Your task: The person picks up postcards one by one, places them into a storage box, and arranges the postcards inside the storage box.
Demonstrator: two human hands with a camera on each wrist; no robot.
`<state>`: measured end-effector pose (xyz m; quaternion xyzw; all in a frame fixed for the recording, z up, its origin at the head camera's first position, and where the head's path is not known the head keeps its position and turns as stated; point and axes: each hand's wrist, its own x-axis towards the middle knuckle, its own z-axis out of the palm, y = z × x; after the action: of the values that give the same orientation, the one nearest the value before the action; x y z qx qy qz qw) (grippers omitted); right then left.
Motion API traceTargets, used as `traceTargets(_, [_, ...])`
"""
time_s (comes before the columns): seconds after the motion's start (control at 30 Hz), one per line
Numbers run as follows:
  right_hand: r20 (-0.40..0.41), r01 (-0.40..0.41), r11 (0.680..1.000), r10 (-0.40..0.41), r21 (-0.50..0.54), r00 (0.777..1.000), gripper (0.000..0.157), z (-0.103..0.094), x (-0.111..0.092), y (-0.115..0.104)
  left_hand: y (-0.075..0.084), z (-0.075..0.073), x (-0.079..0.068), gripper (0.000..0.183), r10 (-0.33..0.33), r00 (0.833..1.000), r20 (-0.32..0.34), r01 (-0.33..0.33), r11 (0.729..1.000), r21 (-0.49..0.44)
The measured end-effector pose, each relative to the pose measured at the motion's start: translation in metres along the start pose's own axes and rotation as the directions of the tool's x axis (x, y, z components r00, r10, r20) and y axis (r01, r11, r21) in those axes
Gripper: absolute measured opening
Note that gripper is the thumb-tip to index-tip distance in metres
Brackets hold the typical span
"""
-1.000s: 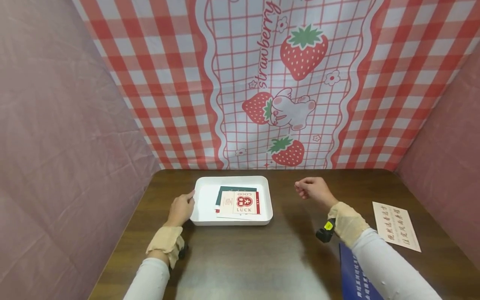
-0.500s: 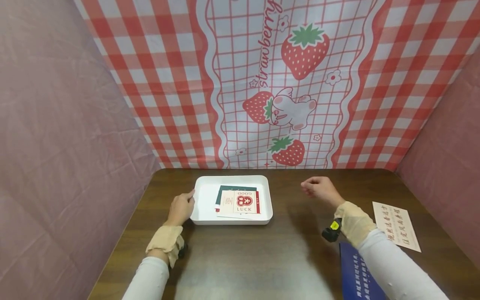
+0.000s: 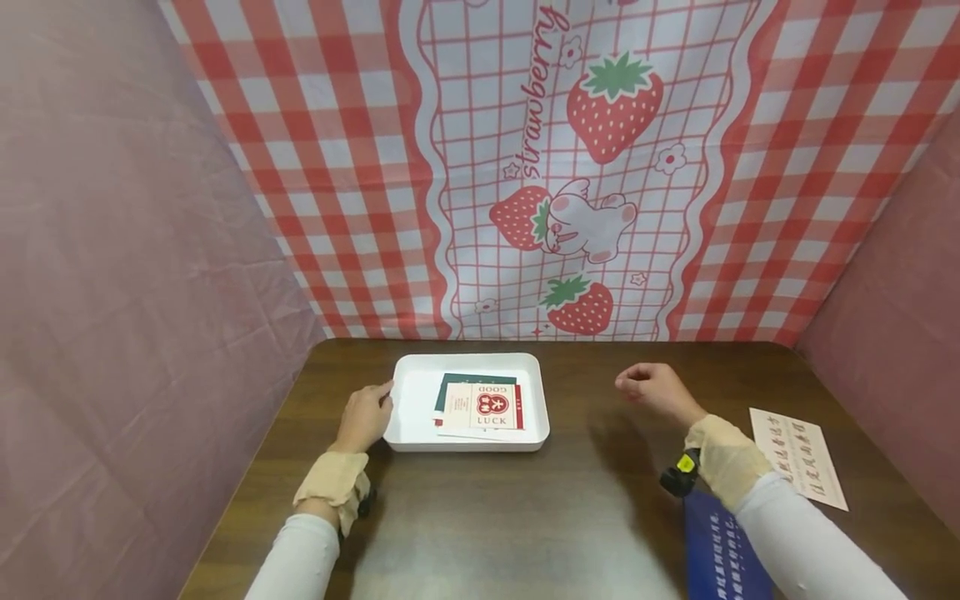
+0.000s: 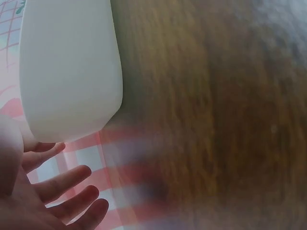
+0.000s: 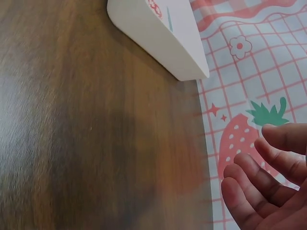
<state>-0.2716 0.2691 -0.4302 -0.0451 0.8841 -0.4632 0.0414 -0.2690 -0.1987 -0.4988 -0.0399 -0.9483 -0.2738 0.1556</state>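
Note:
My left hand [image 3: 365, 417] is at the left end of a white rectangular tray [image 3: 465, 446], its fingertips at the rim. In the left wrist view the loosely spread fingers [image 4: 64, 184] show below the tray's end; the tray partly hides where they meet it. Several cards lie stacked in the tray, a cream "GOOD LUCK" card [image 3: 480, 406] on top and a dark green card [image 3: 457, 380] under it. Over the table, right of the tray, hovers my right hand [image 3: 660, 392]. Its fingers [image 5: 249, 179] are loosely bent and hold nothing.
A cream card with brown writing [image 3: 806, 458] lies on the wooden table [image 3: 480, 525] at the right. Partly under my right forearm is a blue card [image 3: 716, 550]. A red-checked strawberry cloth [image 3: 360, 167] hangs behind the table; pink cloth [image 3: 150, 250] hangs at the sides.
My right hand has moved a little to the right, away from the tray, its fingers loosening. The left hand and the tray hold their places.

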Motion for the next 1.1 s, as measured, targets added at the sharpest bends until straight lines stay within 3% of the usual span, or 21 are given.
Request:
traceTargets(0.33, [0.011,0.037,0.994,-0.036,-0.107,0.999,0.026,-0.009,-0.016,0.016,0.004,0.000,-0.004,0.037,0.027,1.000,0.006,-0.027,1.000,0.008])
traceTargets(0.63, [0.027,0.071,0.981,-0.067,-0.182,0.997,0.027,-0.018,-0.025,0.022,0.004,0.001,-0.004,0.037,-0.034,0.999,0.042,0.034,0.999,-0.007])
traceTargets(0.87, [0.046,0.119,0.935,-0.110,-0.333,0.993,0.025,-0.023,-0.030,0.020,0.001,0.001,-0.003,0.038,-0.039,0.998,0.043,0.040,0.999,-0.010])
traceTargets(1.1, [0.120,0.145,0.896,-0.104,-0.419,0.987,0.037,-0.028,-0.034,0.018,-0.003,-0.001,-0.002,0.038,-0.047,0.998,0.046,0.047,0.999,-0.001])
